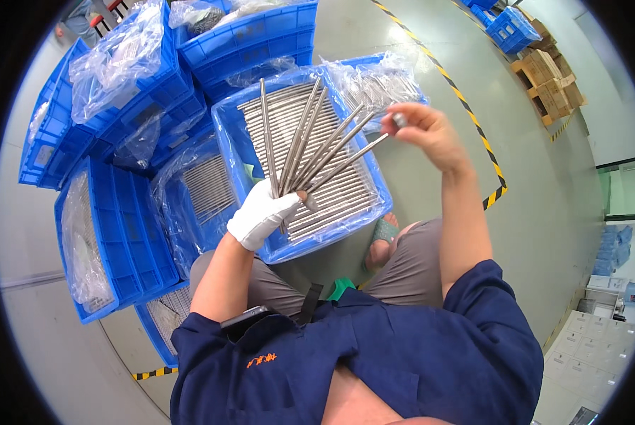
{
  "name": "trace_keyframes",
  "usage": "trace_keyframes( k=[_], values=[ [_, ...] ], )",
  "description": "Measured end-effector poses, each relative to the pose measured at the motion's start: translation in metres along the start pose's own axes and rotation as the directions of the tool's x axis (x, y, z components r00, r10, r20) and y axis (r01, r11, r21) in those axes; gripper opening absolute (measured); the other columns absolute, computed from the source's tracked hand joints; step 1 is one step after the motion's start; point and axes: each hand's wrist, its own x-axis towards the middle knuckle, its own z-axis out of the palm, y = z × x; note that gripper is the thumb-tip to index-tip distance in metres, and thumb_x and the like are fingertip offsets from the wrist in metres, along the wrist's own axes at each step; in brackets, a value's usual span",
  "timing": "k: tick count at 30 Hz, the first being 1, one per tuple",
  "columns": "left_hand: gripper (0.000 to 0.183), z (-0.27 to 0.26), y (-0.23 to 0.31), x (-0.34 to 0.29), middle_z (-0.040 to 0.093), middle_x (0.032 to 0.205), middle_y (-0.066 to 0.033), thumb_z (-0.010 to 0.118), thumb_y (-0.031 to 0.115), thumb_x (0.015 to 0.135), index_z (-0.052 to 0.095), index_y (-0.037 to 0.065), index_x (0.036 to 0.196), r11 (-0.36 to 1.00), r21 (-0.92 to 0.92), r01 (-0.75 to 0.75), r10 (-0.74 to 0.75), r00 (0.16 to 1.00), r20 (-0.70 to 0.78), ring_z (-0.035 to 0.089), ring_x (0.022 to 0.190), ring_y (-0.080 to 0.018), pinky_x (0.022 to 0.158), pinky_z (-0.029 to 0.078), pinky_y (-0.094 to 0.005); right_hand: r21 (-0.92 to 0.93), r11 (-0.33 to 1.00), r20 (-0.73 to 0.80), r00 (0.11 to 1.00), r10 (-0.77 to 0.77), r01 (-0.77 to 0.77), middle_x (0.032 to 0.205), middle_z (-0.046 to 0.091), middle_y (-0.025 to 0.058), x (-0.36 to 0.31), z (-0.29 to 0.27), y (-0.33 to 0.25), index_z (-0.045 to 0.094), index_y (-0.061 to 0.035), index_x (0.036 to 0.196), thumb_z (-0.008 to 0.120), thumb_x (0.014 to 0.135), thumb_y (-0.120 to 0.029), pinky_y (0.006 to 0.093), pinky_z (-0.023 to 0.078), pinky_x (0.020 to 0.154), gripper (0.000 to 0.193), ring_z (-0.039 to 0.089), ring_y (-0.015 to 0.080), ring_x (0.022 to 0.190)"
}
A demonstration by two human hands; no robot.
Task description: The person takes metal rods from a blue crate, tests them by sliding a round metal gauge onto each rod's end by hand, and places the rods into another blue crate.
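My left hand (pixel 264 216), in a white glove with a bare thumb tip, is closed around the lower ends of several thin metal rods (pixel 299 138), which fan out above a blue crate (pixel 225 134). More rods (pixel 289 120) lie side by side in that crate, on a clear plastic liner. To the right of the crate, my bare right hand (pixel 431 134) is raised and pinches a small grey-white piece (pixel 400 120), too blurred to name. The tip of one fanned rod comes close to these fingers; I cannot tell whether they touch.
Stacked blue crates (pixel 126 92) with plastic film stand on the left. Another crate of rods (pixel 207 188) sits beside the middle one, and bagged rods (pixel 377 88) lie beyond it. Yellow-black floor tape (pixel 466 113) runs on the right. Cardboard boxes (pixel 547 78) stand far right.
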Motion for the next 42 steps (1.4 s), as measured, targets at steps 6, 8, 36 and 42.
trace_keyframes(
  k=[6, 8, 36, 42],
  values=[
    [0.026, 0.007, 0.001, 0.001, 0.058, 0.064, -0.0011, 0.054, 0.028, 0.082, 0.057, 0.002, 0.085, 0.995, 0.087, 0.041, -0.037, 0.998, -0.053, 0.037, 0.049, -0.0043, 0.043, 0.031, -0.0208, 0.077, 0.996, 0.005, 0.999, 0.05, -0.05, 0.094, 0.06, 0.0089, -0.003, 0.006, -0.005, 0.055, -0.0014, 0.106, 0.064, 0.072, -0.002, 0.028, 0.046, 0.081, 0.035, 0.059, 0.0167, 0.086],
    [0.027, 0.007, -0.004, 0.004, 0.059, 0.064, -0.0019, 0.054, 0.029, 0.082, 0.056, 0.002, 0.085, 0.995, 0.099, 0.031, -0.027, 0.999, -0.048, 0.036, 0.049, -0.0043, 0.043, 0.031, -0.0213, 0.036, 0.998, 0.111, 0.993, 0.048, -0.053, 0.095, 0.06, 0.0085, -0.002, 0.005, -0.001, 0.054, -0.0013, 0.107, 0.064, 0.073, -0.002, 0.0268, 0.046, 0.079, 0.036, 0.059, 0.0157, 0.086],
    [0.021, 0.009, -0.004, 0.002, 0.06, 0.065, -0.0008, 0.056, 0.023, 0.081, 0.059, 0.003, 0.086, 0.961, 0.276, 0.023, -0.016, 0.999, -0.029, 0.044, 0.055, -0.0056, 0.049, 0.037, -0.0222, 0.075, 0.98, 0.083, 0.98, 0.18, -0.186, 0.087, 0.061, 0.0074, 0.005, 0.007, 0.006, 0.055, -0.0006, 0.104, 0.062, 0.075, -0.008, 0.025, 0.047, 0.075, 0.031, 0.06, 0.0137, 0.079],
    [0.02, 0.01, -0.009, 0.003, 0.061, 0.065, -0.0029, 0.056, 0.021, 0.081, 0.059, 0.001, 0.082, 0.947, 0.321, -0.016, 0.037, 0.998, -0.06, 0.049, 0.059, -0.0083, 0.055, 0.041, -0.0243, -0.008, 0.978, 0.068, 0.976, 0.208, -0.208, 0.084, 0.061, 0.0054, -0.001, 0.008, 0.004, 0.055, -0.0017, 0.104, 0.064, 0.074, -0.008, 0.0237, 0.047, 0.073, 0.032, 0.06, 0.0118, 0.079]
  ],
)
